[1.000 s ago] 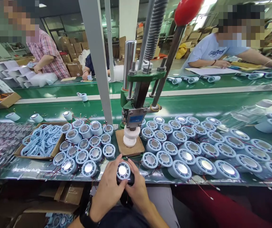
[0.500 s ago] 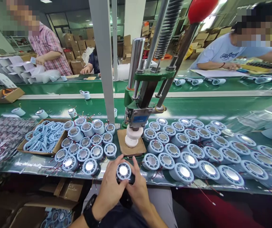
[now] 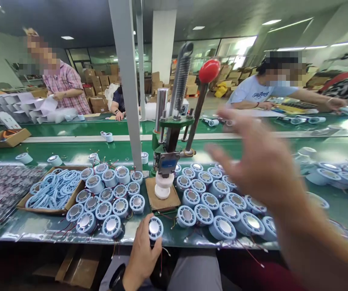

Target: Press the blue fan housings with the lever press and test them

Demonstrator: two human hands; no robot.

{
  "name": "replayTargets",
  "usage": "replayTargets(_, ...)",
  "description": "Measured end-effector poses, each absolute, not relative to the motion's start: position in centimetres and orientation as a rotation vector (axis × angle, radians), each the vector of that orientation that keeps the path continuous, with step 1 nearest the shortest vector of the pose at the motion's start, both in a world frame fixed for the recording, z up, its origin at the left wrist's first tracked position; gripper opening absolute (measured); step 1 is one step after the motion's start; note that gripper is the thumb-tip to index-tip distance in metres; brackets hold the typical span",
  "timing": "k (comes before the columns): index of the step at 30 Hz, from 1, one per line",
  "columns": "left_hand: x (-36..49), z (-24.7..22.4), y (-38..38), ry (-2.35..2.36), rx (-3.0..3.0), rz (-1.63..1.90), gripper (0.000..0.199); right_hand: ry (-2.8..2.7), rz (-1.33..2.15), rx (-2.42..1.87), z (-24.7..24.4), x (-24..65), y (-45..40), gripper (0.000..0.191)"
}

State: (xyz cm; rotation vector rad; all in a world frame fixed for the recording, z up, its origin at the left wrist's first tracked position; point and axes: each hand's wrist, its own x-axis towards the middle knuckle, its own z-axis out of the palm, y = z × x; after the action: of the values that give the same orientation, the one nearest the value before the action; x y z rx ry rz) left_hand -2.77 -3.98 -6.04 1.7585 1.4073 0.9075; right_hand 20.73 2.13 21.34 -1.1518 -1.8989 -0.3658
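Observation:
My left hand [image 3: 144, 247] is closed around a light-blue round housing [image 3: 155, 228] at the bench's front edge. The housing has a silver disc in its top, and thin wires with a white plug hang below it. My right hand [image 3: 254, 159], smeared by motion, is raised over the right-hand rows of similar housings [image 3: 221, 228]. Its thumb and fingers are apart, with nothing visible in them. Between the hands stands a green hand press [image 3: 169, 149] with a red-knobbed lever [image 3: 209, 72]. Its white round pressing block [image 3: 162, 186] is over a cardboard pad [image 3: 152, 198].
More housings [image 3: 103, 210] stand left of the press. Beside them are a carton of light-blue rings [image 3: 54, 190] and a pile of clear plastic bags [image 3: 4, 198]. A grey post [image 3: 127, 81] rises behind. Several people work across the green belt [image 3: 71, 150].
My right hand has let go of the housing and moved up and to the right. My left hand still holds it. The view has tilted upward, showing the whole lever.

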Motion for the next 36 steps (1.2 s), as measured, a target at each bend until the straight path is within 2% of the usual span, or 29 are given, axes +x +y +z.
replayTargets(2, -2.7, -5.9, -3.8, 1.422, 1.733, 0.907, 0.061, -1.721, -0.506, -1.223, 28.4, 21.6, 5.6, 0.054)
replayTargets(5, -2.9, -4.6, -3.5, 1.449, 1.718, 0.875, 0.063, -1.654, -0.230, -1.222, 33.0, 21.4, 10.7, 0.031)
replayTargets(6, -3.0, -3.8, -3.3, 1.459, 1.723, 0.864, 0.063, -1.662, -0.109, -1.192, 33.1, 21.1, 12.2, 0.027)
replayTargets(8, -3.5, -1.6, -2.4, 1.469, 1.749, 0.869, 0.062, -1.664, 0.044, -1.139, 32.1, 20.4, 14.3, 0.033)
replayTargets(10, -3.9, 0.7, -0.7, 1.450, 1.772, 0.905, 0.060, -1.612, 0.146, -1.041, 30.8, 20.0, 15.3, 0.035)
replayTargets(12, -4.1, 2.8, 1.8, 1.411, 1.759, 0.948, 0.057, -1.554, 0.235, -0.937, 30.1, 19.9, 15.6, 0.029)
replayTargets(15, -3.9, 4.2, 6.3, 1.349, 1.730, 0.969, 0.055, -1.507, 0.298, -0.896, 30.3, 20.2, 15.6, 0.028)
replayTargets(20, -1.6, 3.8, 10.7, 1.155, 1.734, 0.935, 0.056, -1.510, 0.332, -0.914, 30.6, 20.7, 16.1, 0.024)
replayTargets(30, 0.2, 3.2, 11.8, 0.903, 1.643, 0.773, 0.055, -1.519, 0.336, -0.888, 30.6, 20.6, 16.4, 0.025)
replayTargets(36, 0.0, 2.3, 11.2, 0.923, 1.626, 0.797, 0.069, -1.637, 0.541, -0.959, 26.7, 23.0, 11.0, 0.025)
